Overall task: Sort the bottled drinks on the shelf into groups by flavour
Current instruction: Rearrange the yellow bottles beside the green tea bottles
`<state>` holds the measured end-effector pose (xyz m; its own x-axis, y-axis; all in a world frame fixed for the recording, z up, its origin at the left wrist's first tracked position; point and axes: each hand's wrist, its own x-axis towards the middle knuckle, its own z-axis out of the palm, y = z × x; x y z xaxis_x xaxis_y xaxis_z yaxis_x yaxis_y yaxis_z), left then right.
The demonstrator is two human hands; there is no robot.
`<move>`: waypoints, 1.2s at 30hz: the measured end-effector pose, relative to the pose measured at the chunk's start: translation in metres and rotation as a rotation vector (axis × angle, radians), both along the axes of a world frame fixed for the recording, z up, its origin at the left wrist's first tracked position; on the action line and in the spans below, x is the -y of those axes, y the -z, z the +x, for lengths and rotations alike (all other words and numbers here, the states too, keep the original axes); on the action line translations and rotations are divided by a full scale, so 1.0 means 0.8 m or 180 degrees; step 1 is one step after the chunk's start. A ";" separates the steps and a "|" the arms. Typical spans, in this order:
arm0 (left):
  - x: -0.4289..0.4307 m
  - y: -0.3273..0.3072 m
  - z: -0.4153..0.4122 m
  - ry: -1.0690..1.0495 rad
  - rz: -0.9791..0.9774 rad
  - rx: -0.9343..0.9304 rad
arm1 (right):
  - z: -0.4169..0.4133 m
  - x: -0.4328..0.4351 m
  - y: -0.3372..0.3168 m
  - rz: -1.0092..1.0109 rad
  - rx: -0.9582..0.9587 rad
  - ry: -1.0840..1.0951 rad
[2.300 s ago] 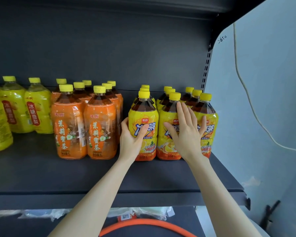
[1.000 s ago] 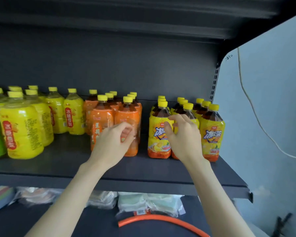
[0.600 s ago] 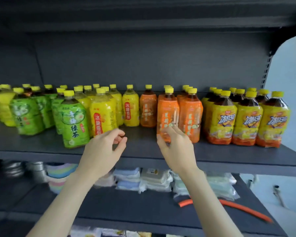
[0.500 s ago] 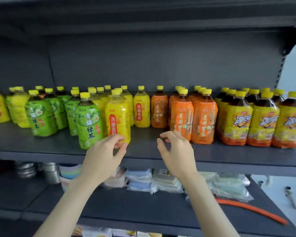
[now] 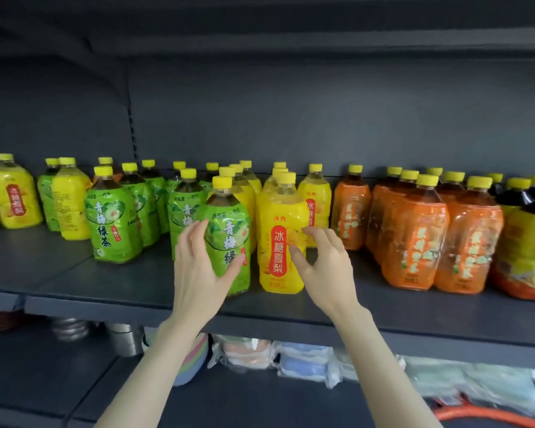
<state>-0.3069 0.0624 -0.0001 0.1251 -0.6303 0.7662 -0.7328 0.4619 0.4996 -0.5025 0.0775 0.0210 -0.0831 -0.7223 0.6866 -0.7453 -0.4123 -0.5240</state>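
Plum-tea bottle [image 5: 227,220] just left of pear-drink bottle [image 5: 278,242], jasmine-tea bottles [image 5: 414,236] farther right, all on shelf [image 5: 105,282].

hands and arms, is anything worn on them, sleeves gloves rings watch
Nothing visible. The left hand and right hand are ungloved, no rings showing; both forearms run sleeveless to the frame's edge, no watch or bracelet.

A shop: dark metal shelf [image 5: 74,279], ranks of labelled bottled drinks [image 5: 112,223], wrapped goods [image 5: 303,362] on the tier below.

Left hand [image 5: 198,270] at front green bottle [image 5: 226,217], right hand [image 5: 325,267] beside yellow bottle [image 5: 278,220]
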 end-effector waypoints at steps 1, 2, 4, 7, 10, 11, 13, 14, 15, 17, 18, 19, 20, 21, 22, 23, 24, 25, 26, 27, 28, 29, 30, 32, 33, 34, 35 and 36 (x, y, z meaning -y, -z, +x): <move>0.012 0.001 0.002 0.0039 0.0074 -0.0133 | 0.004 0.012 0.000 0.0019 0.0082 0.0059; 0.023 0.003 0.004 0.0058 0.0091 -0.0233 | 0.007 0.022 0.000 0.0045 0.0246 0.0091; 0.041 0.008 0.007 0.0132 -0.0001 -0.0455 | 0.013 0.043 0.004 0.0181 0.0694 -0.0021; 0.056 0.013 0.008 0.0360 0.0022 -0.0761 | 0.026 0.069 0.012 0.0548 0.1343 -0.0219; 0.065 0.023 0.008 0.0503 0.0028 -0.0820 | 0.036 0.083 0.026 0.0850 0.1759 -0.0368; 0.068 0.024 0.009 0.0544 -0.0003 -0.0834 | 0.038 0.086 0.029 0.0853 0.1857 -0.0410; 0.074 0.029 0.011 0.0603 -0.0051 -0.0865 | 0.042 0.087 0.032 0.0791 0.1971 -0.0455; 0.076 0.030 0.012 0.0613 -0.0064 -0.0882 | 0.044 0.086 0.033 0.0739 0.2005 -0.0459; 0.077 0.031 0.012 0.0624 -0.0071 -0.0895 | 0.047 0.084 0.033 0.0674 0.2040 -0.0440; 0.077 0.031 0.011 0.0667 -0.0096 -0.0917 | 0.051 0.080 0.034 0.0518 0.2086 -0.0325; 0.077 0.030 0.011 0.0683 -0.0108 -0.0921 | 0.053 0.077 0.034 0.0446 0.2101 -0.0257; 0.077 0.029 0.012 0.0688 -0.0117 -0.0916 | 0.055 0.074 0.034 0.0379 0.2119 -0.0203; 0.078 0.028 0.012 0.0685 -0.0122 -0.0906 | 0.056 0.070 0.035 0.0313 0.2139 -0.0161; 0.077 0.029 0.013 0.0677 -0.0129 -0.0899 | 0.055 0.066 0.036 0.0255 0.2155 -0.0124; 0.076 0.030 0.013 0.0665 -0.0129 -0.0903 | 0.054 0.061 0.038 0.0206 0.2162 -0.0096; 0.074 0.032 0.013 0.0636 -0.0132 -0.0912 | 0.051 0.056 0.040 0.0171 0.2165 -0.0069; 0.071 0.034 0.012 0.0583 -0.0165 -0.0917 | 0.048 0.051 0.041 0.0144 0.2167 -0.0047; 0.068 0.036 0.010 0.0519 -0.0246 -0.0913 | 0.044 0.047 0.041 0.0124 0.2170 -0.0030; 0.063 0.039 0.007 0.0469 -0.0358 -0.0914 | 0.040 0.044 0.040 0.0113 0.2168 -0.0012; 0.058 0.041 0.003 0.0449 -0.0481 -0.0939 | 0.034 0.041 0.039 0.0102 0.2162 0.0007; 0.051 0.045 -0.002 0.0438 -0.0598 -0.0981 | 0.029 0.040 0.038 0.0094 0.2153 0.0031; 0.043 0.049 -0.009 0.0412 -0.0710 -0.1015 | 0.023 0.039 0.037 0.0088 0.2152 0.0050; 0.035 0.053 -0.015 0.0394 -0.0813 -0.1025 | 0.017 0.038 0.038 0.0082 0.2158 0.0059; 0.024 0.057 -0.032 0.0557 -0.0930 -0.0978 | 0.007 0.037 0.040 0.0067 0.2170 0.0045; 0.022 0.056 -0.042 0.0733 -0.0903 -0.0949 | 0.002 0.037 0.041 0.0065 0.2162 0.0028; 0.024 0.052 -0.053 0.0905 -0.0802 -0.0934 | -0.002 0.036 0.042 0.0071 0.2152 0.0001; 0.029 0.046 -0.064 0.1031 -0.0649 -0.0930 | -0.008 0.036 0.042 0.0080 0.2144 -0.0027; 0.035 0.039 -0.075 0.1077 -0.0494 -0.0923 | -0.014 0.035 0.042 0.0088 0.2141 -0.0060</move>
